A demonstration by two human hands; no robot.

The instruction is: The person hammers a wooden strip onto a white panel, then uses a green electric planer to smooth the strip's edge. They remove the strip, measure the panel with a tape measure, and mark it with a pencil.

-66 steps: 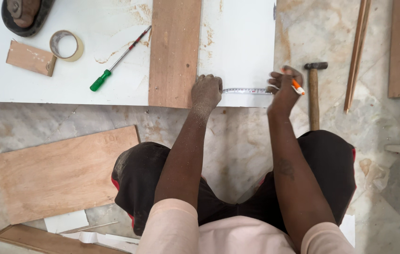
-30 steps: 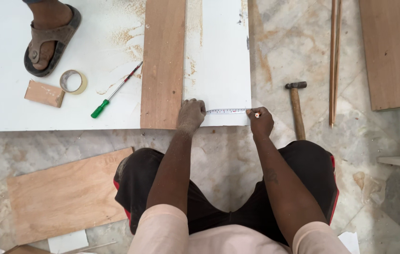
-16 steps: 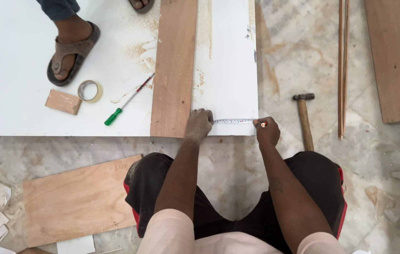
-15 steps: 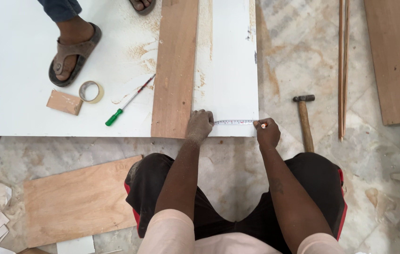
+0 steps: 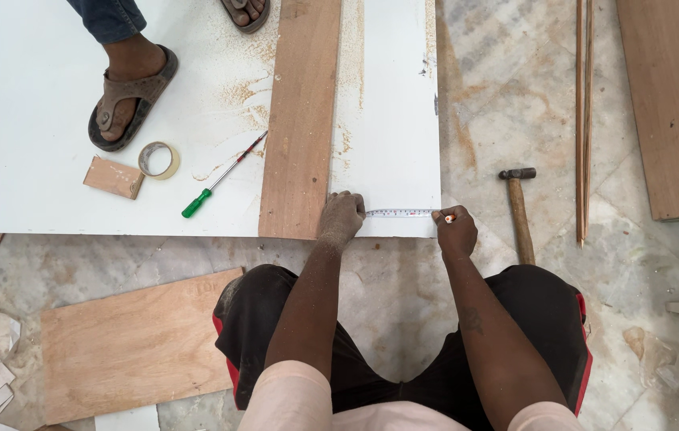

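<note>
From the head camera, looking straight down: the left hand (image 5: 342,217) lies knuckles up on the near edge of the white board (image 5: 52,120), fingers curled and pressed down on one end of a tape measure (image 5: 399,212), right beside the wooden plank (image 5: 301,120) that lies along the board. The tape runs flat from that hand across the white strip to the board's right corner. There the right hand (image 5: 456,231) has its grip pinched shut on a pencil (image 5: 449,216), of which only an orange bit shows, with its tip at the tape's far end; whether those fingers also hold the tape I cannot tell. So the tape lies stretched between the two hands, touching the left one.

A hammer (image 5: 518,211) lies on the marble floor just right of the right hand. On the board, left of the plank, lie a green-handled screwdriver (image 5: 221,175), a roll of tape (image 5: 158,160) and a small wooden block (image 5: 114,176). Another person's sandalled foot (image 5: 128,96) stands on the board above them.
</note>
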